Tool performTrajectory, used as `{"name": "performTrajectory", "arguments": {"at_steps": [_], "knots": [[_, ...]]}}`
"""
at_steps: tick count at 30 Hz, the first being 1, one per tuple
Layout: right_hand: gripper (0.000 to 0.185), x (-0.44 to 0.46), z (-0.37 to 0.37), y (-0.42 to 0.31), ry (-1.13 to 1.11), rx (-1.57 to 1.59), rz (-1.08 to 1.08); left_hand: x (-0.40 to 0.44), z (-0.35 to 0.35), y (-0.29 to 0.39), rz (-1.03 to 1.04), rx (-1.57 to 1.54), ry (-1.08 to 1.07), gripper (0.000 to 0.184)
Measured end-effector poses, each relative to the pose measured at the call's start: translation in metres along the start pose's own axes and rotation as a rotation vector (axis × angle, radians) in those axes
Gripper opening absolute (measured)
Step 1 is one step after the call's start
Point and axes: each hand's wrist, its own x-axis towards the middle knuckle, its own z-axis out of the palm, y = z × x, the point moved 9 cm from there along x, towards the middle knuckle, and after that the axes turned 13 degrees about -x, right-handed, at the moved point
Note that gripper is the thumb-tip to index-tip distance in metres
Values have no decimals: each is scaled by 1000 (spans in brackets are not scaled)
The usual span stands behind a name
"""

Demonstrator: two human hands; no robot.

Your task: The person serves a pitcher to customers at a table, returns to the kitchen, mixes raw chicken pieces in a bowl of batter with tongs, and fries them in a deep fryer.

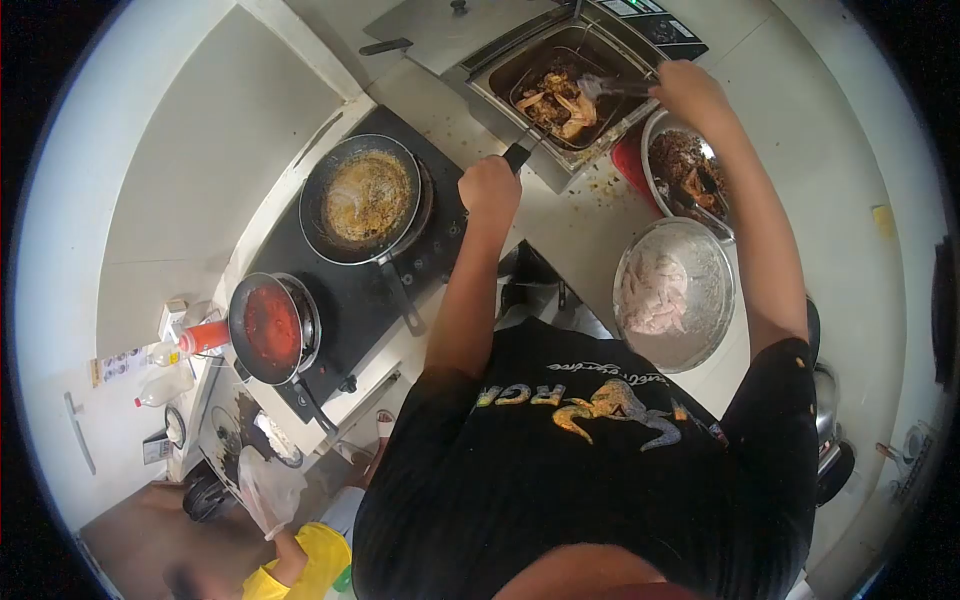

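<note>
My left hand (490,188) is wrapped round the black handle of a fryer basket (520,152). The basket sits in the deep fryer (500,100), and pieces of browned chicken (572,112) lie inside it. In my right hand (692,97) is a pair of tongs (615,88), with the pale tips just above the chicken. Beside my right forearm is a metal bowl (655,150) of dark browned bits. Nearer my body stands a large metal bowl (725,300) holding raw floured chicken pieces (657,295).
On the black cooktop (335,345) left of me are a frying pan (368,195) with oily residue and a pan of red sauce (272,328). A red bottle (205,337) stands beyond. Another person in a yellow shirt (315,560) is at lower left. Crumbs dot the counter (580,215).
</note>
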Motion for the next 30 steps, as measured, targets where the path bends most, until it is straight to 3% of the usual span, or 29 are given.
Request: {"name": "performTrajectory", "arguments": {"at_steps": [1,7,13,16,19,22,25,28,30], "knots": [[29,4,3,-1,54,2,13,0,-1,1,8,-7,-3,38],[25,-2,9,-7,-114,-91,-47,-5,-4,-1,23,-42,13,36],[24,-23,-28,21,43,-143,78,-14,24,-24,-80,-119,30,35],[21,-15,-29,6,-32,-197,85,-18,34,-25,-102,-131,24,35],[21,12,-25,-9,-59,-214,68,-18,35,-26,-108,-130,15,35],[24,59,2,2,-92,-262,-109,-17,33,-24,-102,-137,12,34],[25,107,48,46,-270,-189,-369,-17,30,-25,-94,-150,6,33],[29,82,40,89,-521,112,-115,-14,34,-30,-91,-166,-1,36],[33,67,50,100,-524,250,-89,-12,34,-31,-89,-177,-4,38]]}}
